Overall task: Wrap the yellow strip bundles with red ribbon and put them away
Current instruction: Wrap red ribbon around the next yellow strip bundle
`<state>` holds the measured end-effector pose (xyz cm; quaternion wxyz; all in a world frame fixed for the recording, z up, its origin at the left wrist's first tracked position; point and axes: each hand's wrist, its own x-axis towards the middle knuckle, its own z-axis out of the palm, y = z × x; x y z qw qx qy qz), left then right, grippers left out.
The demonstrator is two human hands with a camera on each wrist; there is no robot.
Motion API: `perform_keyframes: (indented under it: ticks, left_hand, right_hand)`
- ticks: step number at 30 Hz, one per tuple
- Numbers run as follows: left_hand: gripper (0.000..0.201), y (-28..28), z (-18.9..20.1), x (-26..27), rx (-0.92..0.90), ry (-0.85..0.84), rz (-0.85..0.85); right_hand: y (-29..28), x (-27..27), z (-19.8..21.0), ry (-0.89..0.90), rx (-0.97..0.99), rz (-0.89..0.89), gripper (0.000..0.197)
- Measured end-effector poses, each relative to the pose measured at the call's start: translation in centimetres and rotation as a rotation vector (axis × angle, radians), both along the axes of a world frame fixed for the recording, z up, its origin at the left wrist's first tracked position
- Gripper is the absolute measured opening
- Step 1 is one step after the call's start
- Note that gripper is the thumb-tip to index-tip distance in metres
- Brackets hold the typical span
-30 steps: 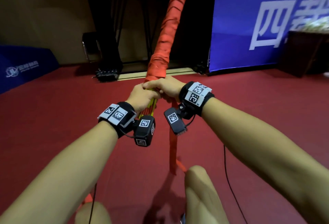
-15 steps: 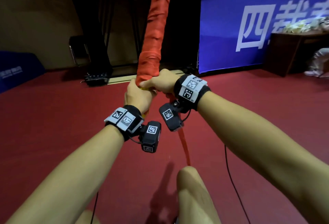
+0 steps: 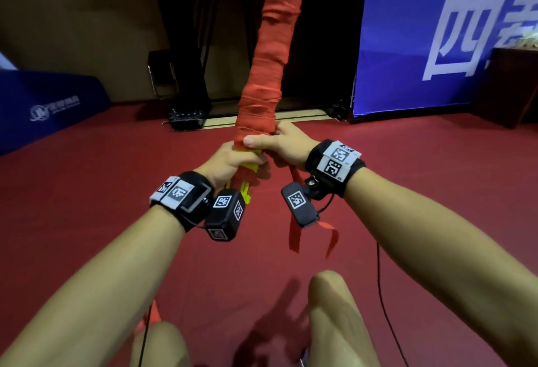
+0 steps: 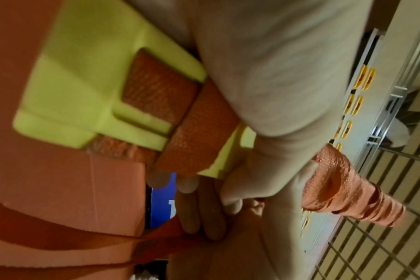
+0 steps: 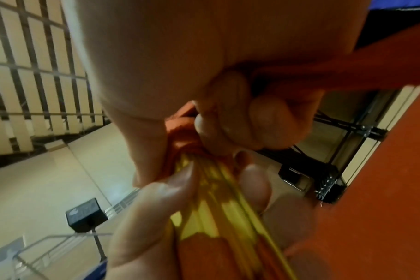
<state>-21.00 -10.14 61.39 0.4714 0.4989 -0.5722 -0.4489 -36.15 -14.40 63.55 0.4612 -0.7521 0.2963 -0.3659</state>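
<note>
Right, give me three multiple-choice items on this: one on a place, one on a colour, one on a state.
1. The left grip holds the bundle:
A. at its far tip
B. just below the red wrap's edge
C. nowhere

2. The banner behind is:
A. green
B. blue
C. black

3. The bundle's near end:
A. shows yellow
B. is fully wrapped in red
C. is taped black

1 B, its fingers curl round the strips under the wrap. 2 B, blue with white characters. 3 A, yellow shows beneath the left grip.
</note>
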Motion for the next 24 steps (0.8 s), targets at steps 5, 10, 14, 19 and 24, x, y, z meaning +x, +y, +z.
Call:
perform_keyframes:
  ticks: [5, 10, 14, 19, 24]
  left_hand:
    - [0.025, 0.3, -1.3, 1.2, -0.209, -0.161, 0.262]
    - [0.049, 0.9, -2.0, 2.8, -0.281, -0.170, 0.426]
    - [0.038, 0.8, -2.5, 3.8, -0.247, -0.149, 0.520]
    - [0.018, 0.6, -2.1, 4.2, -0.198, -0.107, 0.576]
    - [0.018, 0.4, -1.4, 3.4, -0.192, -0.161, 0.705]
  right_hand:
    - [0.1, 1.0, 0.5, 0.200, -0.072, 0.038, 0.028]
    - [-0.2, 2.4, 1.1, 0.326, -0.140, 0.036, 0.028]
    - [0.0, 3.2, 1.2, 0.350, -0.177, 0.048, 0.019]
    - [0.3, 5.2, 0.6, 0.334, -0.148, -0.022, 0.025]
    - [1.6, 7.3, 0.7, 0.298, -0.164, -0.165, 0.043]
